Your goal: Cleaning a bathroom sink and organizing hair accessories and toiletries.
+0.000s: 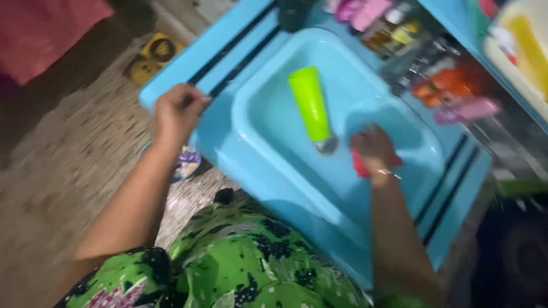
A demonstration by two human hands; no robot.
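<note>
A light blue sink [268, 154] fills the middle of the head view, tilted by the camera angle. My left hand [178, 111] grips the sink's left rim, fingers curled over the edge. My right hand [374, 149] is inside the basin, closed on a red cloth [361, 165] pressed against the basin floor. A lime green tube [311, 105] with a grey cap lies in the basin, just left of my right hand, not touching it.
Several blurred bottles and packets in pink, orange and yellow [445, 85] crowd the shelf behind the sink. A yellow and white container [522, 51] stands at the far right. A stone-patterned floor [68, 154] lies to the left. My green patterned clothing [245, 262] is below.
</note>
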